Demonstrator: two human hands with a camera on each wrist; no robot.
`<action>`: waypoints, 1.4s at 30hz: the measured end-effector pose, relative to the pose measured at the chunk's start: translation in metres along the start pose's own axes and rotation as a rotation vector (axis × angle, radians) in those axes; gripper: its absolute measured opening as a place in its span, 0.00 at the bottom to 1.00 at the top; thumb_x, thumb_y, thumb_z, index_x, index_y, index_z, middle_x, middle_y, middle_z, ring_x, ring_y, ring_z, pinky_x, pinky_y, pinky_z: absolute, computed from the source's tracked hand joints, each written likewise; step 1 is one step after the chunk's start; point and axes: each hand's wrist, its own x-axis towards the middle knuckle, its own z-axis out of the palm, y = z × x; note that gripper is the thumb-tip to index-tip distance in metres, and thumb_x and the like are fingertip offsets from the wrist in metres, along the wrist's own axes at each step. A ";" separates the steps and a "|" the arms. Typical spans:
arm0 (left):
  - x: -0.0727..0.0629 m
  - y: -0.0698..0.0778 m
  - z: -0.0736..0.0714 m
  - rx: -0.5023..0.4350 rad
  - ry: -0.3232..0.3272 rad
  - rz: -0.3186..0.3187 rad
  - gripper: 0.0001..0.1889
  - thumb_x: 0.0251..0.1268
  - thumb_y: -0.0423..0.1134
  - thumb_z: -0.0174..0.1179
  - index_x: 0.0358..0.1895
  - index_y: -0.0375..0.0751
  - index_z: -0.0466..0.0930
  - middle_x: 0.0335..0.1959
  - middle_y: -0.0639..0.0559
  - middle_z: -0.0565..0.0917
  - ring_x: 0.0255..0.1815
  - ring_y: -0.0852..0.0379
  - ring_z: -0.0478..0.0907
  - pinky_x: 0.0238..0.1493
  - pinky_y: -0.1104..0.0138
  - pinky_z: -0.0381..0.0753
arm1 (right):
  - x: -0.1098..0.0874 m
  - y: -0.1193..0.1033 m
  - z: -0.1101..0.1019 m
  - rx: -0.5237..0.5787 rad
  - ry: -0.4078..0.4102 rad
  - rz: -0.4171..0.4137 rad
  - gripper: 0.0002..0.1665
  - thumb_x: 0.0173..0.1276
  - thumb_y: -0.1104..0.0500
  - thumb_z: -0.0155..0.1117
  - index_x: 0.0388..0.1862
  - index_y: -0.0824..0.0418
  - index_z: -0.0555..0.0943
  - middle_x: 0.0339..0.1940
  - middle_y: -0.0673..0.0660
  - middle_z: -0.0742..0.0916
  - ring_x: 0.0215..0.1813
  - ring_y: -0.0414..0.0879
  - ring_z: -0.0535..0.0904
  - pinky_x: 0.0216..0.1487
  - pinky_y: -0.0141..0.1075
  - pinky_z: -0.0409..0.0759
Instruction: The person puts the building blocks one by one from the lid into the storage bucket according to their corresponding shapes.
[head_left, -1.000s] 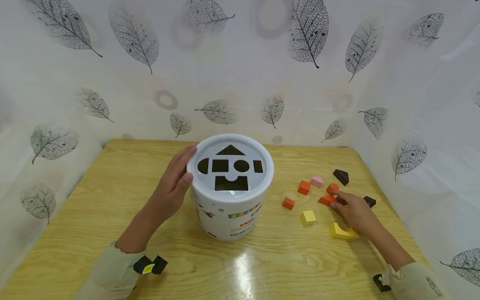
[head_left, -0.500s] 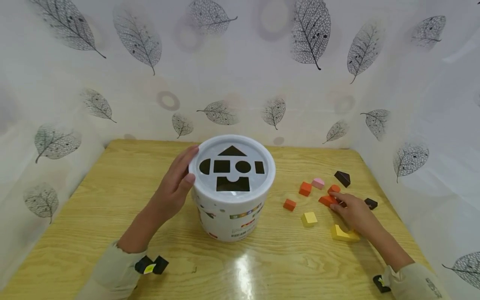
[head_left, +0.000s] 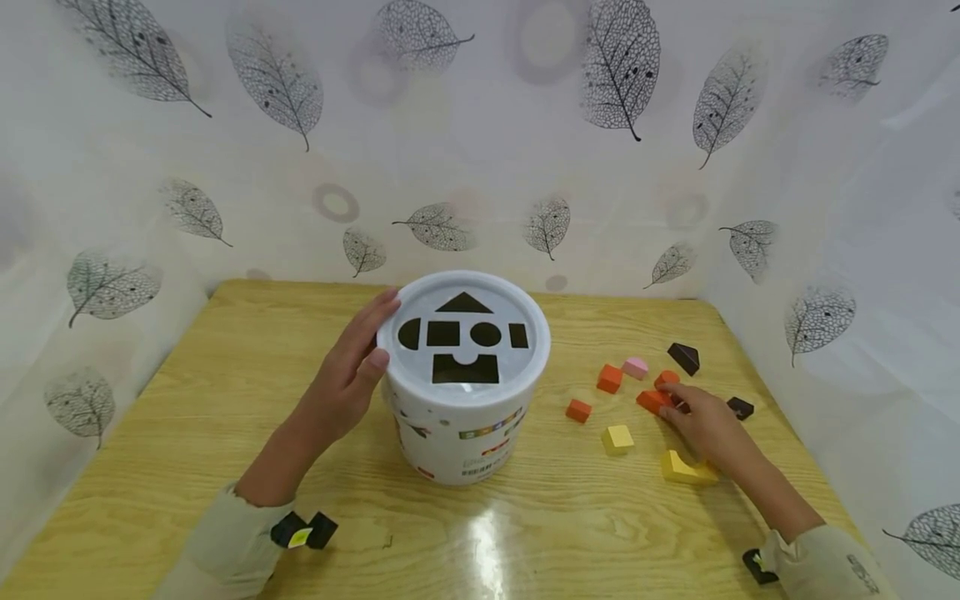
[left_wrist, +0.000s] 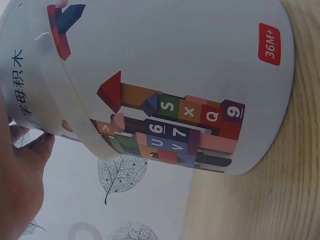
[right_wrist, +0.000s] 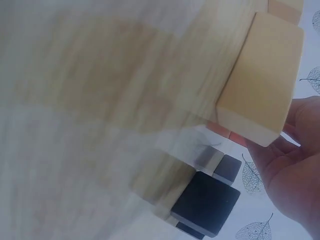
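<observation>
A white bucket (head_left: 457, 442) stands upright on the table, its pale lid (head_left: 408, 367) pierced with dark shaped openings. My left hand (head_left: 341, 387) rests against the lid's left rim, thumb toward the front, fingers fairly straight. At the right, my right hand (head_left: 708, 421) pinches the right end of an orange-red triangular block (head_left: 651, 402) between thumb and fingers. Just behind it is an orange-red round block (head_left: 667, 378). A yellow block with a curved notch (head_left: 684, 471) lies below the hand, partly covered by it. The right wrist view shows a yellow block (right_wrist: 262, 75) up close.
Left of the right hand lie a yellow cube (head_left: 617, 439), two orange-red blocks, a larger one (head_left: 609, 379) and a smaller one (head_left: 578, 410), and a pink block (head_left: 634, 367). Dark blocks lie behind (head_left: 683, 357) and right (head_left: 741, 407) of it. Leaf-patterned cloth (head_left: 480, 167) walls the table.
The view shifts slightly. Both hands keep nearly the same place, the left at the bucket's rim and the right at the orange-red triangular block.
</observation>
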 end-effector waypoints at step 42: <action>-0.001 -0.001 0.001 -0.025 -0.001 -0.014 0.27 0.82 0.43 0.44 0.79 0.44 0.58 0.82 0.48 0.55 0.83 0.51 0.49 0.80 0.71 0.53 | 0.030 -0.127 -0.073 0.049 0.114 -0.255 0.24 0.73 0.63 0.64 0.66 0.67 0.76 0.53 0.63 0.86 0.50 0.55 0.84 0.48 0.50 0.88</action>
